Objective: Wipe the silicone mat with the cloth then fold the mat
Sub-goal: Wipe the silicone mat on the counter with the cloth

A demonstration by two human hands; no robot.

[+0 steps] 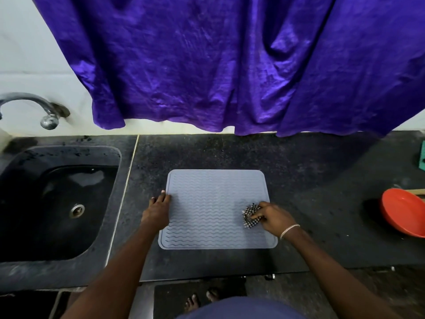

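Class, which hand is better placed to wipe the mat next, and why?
Right: the right hand grips the cloth on the mat; the left hand only presses its left edge.

L hand (157,210) flat on mat (207,217) edge | R hand (272,217) – grips cloth (251,215) on mat

A dark, speckled stone countertop (310,180) runs from side to side, dusty grey in patches. A grey silicone mat (207,215) with wavy ridges lies flat at its middle (all four rounded corners down). At nine o'clock from the mat a black sink (57,203) is sunk into the slab, with a pale seam (128,192) running between the two. Well apart at three o'clock sits a red bowl (400,212), a wooden stick (416,192) just behind it. At two o'clock lies a green object (422,157) (cut off by the frame's edge).
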